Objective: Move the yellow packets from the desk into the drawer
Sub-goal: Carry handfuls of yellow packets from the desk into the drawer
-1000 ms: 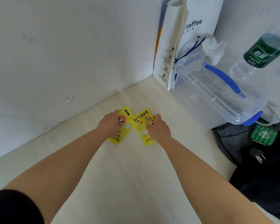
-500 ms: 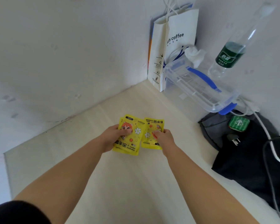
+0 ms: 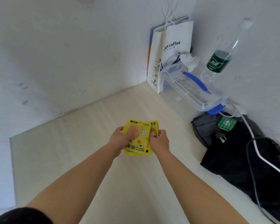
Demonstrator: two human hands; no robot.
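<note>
Both hands up over the pale desk (image 3: 87, 159). Left hand (image 3: 121, 139) grips the front yellow packet (image 3: 141, 138), thumb on its face. Right hand (image 3: 159, 141) pinches the second packet (image 3: 154, 126) overlapped just behind. White paper bag (image 3: 173, 50) stands in the corner.

Both hands out front, closed in on the same little stack

Bare forearms angle in from the near edge of the desk (image 3: 74, 159) and meet over its middle. The left hand (image 3: 122, 139) lays its thumb across the front of the yellow packets (image 3: 143, 135); the right hand (image 3: 159, 142) grips their right edge, fingers curled, back of hand up.
</note>
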